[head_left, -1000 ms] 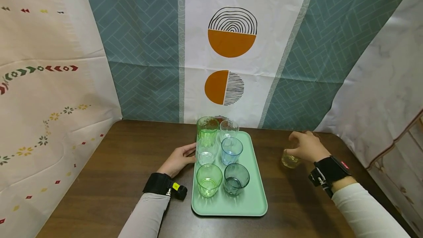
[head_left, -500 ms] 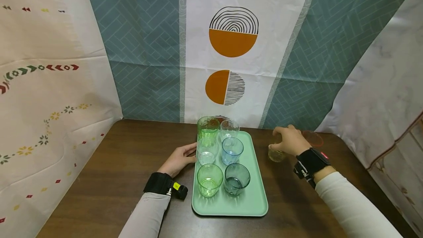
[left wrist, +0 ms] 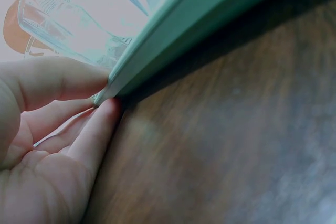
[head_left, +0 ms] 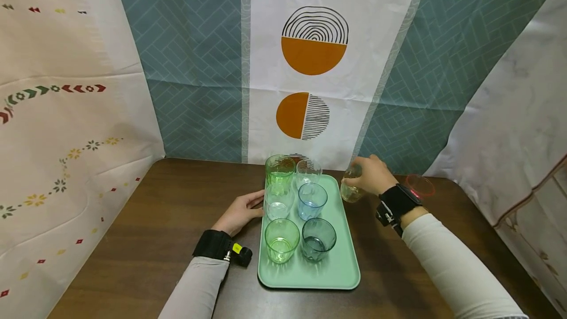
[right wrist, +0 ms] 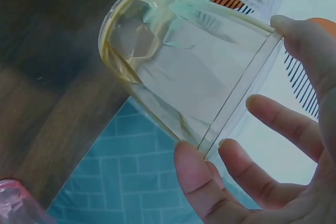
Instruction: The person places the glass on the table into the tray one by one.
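My right hand [head_left: 375, 175] pinches a pale yellow drinking glass [right wrist: 184, 72] at its rim, thumb on one side and fingers on the other. In the head view this glass is up beside the tray's far right edge. My left hand [head_left: 237, 214] is at the left edge of a mint-green tray [head_left: 345, 265]; the left wrist view shows the thumb and fingertips pinching its rim. On the tray stand a tall green glass [head_left: 280, 174], two clear glasses, one being the nearer clear glass [head_left: 277, 206], a blue glass [head_left: 312, 203], a light green glass [head_left: 281, 245] and a grey glass [head_left: 318, 242].
A pink-rimmed glass [head_left: 421, 186] stands on the brown wooden table [head_left: 177, 210] behind the right wrist. Patterned cloth [head_left: 199, 63] hangs along the table's back and sides. Black camera straps are on both wrists.
My right hand has carried the yellow glass leftward and up, from the right of the table to the tray's edge. The pink-rimmed glass came into view behind it. My left hand stayed put.
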The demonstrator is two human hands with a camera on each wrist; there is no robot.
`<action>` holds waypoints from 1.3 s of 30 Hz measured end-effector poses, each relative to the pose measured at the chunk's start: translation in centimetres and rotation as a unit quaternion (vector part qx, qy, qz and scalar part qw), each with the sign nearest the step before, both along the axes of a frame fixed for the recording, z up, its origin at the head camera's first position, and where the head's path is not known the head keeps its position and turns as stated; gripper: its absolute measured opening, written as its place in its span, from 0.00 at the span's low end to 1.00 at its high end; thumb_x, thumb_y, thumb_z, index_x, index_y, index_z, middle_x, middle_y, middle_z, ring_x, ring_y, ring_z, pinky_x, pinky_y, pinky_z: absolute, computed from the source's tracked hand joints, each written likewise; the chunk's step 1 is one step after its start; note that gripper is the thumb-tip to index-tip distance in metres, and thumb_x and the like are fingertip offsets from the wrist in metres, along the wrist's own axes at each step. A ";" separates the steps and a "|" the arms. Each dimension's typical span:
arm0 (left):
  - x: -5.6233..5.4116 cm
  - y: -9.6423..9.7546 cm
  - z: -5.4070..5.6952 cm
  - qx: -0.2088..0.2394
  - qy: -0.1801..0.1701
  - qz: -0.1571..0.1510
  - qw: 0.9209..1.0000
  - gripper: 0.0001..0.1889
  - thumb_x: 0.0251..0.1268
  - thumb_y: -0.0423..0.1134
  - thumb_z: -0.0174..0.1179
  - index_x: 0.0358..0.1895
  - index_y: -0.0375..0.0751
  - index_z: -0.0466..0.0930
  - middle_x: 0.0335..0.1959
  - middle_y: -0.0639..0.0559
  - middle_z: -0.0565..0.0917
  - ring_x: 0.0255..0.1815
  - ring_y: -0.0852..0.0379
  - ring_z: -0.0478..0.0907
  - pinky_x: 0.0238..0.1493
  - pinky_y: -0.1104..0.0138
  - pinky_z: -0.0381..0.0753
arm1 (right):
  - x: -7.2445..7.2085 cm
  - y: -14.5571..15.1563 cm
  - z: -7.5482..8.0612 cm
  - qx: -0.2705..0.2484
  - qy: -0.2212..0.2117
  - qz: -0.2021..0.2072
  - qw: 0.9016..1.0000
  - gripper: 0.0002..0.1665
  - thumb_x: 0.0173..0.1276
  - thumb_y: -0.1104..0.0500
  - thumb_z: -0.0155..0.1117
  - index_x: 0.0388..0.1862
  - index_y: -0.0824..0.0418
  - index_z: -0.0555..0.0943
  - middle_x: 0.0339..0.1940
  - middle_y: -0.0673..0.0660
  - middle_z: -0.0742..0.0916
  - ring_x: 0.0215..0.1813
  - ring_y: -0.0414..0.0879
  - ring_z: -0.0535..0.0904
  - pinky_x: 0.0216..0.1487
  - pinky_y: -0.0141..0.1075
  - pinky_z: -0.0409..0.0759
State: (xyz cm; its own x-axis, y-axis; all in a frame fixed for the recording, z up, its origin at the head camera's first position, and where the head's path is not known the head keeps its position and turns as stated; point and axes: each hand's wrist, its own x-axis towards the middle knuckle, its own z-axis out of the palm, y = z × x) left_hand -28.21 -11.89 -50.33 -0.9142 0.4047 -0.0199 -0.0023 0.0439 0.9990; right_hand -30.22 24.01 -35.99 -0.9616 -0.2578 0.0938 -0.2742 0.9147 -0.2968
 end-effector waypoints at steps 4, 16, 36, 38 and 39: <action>-0.1 0.0 0.1 0.000 -0.007 0.005 1.000 0.35 0.70 0.21 0.56 0.78 0.28 0.55 0.78 0.31 0.60 0.78 0.38 0.57 0.69 0.58 0.73 | -0.7 -1.0 0.0 -0.005 0.004 0.001 1.000 0.27 0.65 0.50 0.75 0.56 0.65 0.82 0.49 0.72 0.81 0.53 0.67 0.74 0.47 0.59 0.75; -0.2 0.1 0.1 0.006 -0.005 -0.003 1.000 0.35 0.70 0.22 0.57 0.78 0.28 0.55 0.78 0.31 0.60 0.78 0.38 0.58 0.69 0.58 0.73 | -1.6 -3.2 -0.9 -0.017 0.002 0.000 1.000 0.30 0.65 0.47 0.75 0.58 0.64 0.80 0.52 0.74 0.81 0.57 0.70 0.73 0.51 0.62 0.76; -0.2 0.1 0.2 0.006 -0.020 0.005 1.000 0.34 0.71 0.23 0.58 0.78 0.30 0.57 0.78 0.34 0.61 0.78 0.40 0.58 0.68 0.59 0.74 | -2.1 -4.6 -1.9 -0.025 -0.030 -0.012 0.999 0.32 0.66 0.47 0.74 0.60 0.67 0.80 0.55 0.75 0.79 0.58 0.69 0.73 0.56 0.61 0.74; -0.2 0.0 0.1 0.005 -0.019 0.006 1.000 0.34 0.71 0.23 0.58 0.78 0.29 0.57 0.78 0.33 0.61 0.78 0.40 0.58 0.68 0.59 0.74 | -2.1 -4.7 -2.0 -0.021 -0.030 -0.010 0.999 0.32 0.66 0.47 0.74 0.60 0.68 0.80 0.55 0.75 0.79 0.57 0.68 0.73 0.56 0.61 0.74; -0.2 0.0 0.1 0.005 -0.020 0.008 1.000 0.34 0.71 0.23 0.58 0.78 0.29 0.57 0.77 0.33 0.61 0.78 0.40 0.58 0.68 0.59 0.74 | -2.2 -4.7 -2.0 -0.019 -0.031 -0.009 0.999 0.32 0.66 0.48 0.74 0.60 0.68 0.80 0.55 0.74 0.80 0.58 0.68 0.72 0.57 0.61 0.73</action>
